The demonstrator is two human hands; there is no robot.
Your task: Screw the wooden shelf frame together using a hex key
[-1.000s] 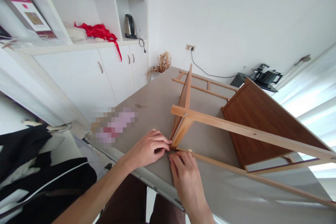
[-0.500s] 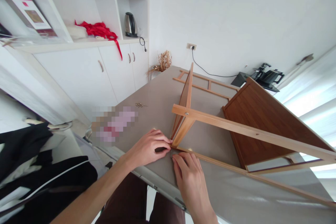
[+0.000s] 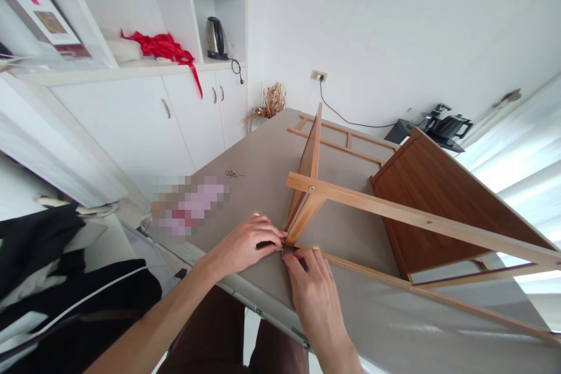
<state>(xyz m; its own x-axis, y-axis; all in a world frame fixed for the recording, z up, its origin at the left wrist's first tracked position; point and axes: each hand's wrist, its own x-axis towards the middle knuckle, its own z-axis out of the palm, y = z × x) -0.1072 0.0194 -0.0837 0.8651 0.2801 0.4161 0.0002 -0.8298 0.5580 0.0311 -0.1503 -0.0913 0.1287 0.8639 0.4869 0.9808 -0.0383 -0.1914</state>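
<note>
A wooden shelf frame (image 3: 368, 201) lies on its side on the grey table, with wooden panels set between its long rails. My left hand (image 3: 249, 242) is closed at the near lower corner of the frame, thumb and fingers gripping the end of the lower rail (image 3: 363, 272). Just to the right, my right hand (image 3: 313, 286) pinches a small metal screw (image 3: 283, 251) at that same corner. The screw is mostly hidden by the fingertips. Above them, a bolt head (image 3: 311, 188) shows in the upper rail.
Several loose screws (image 3: 235, 174) lie on the grey table (image 3: 254, 158) to the left, near a blurred pink item (image 3: 193, 207). Farther back rests a ladder-like wooden frame (image 3: 346, 137). A black kettle (image 3: 453, 127) stands behind the brown panel (image 3: 456, 204). Dark clothing (image 3: 109, 298) is at left.
My right hand has shifted slightly left and up, its fingertips closer to the frame corner. My left hand stays at the corner. The view has moved a little.
</note>
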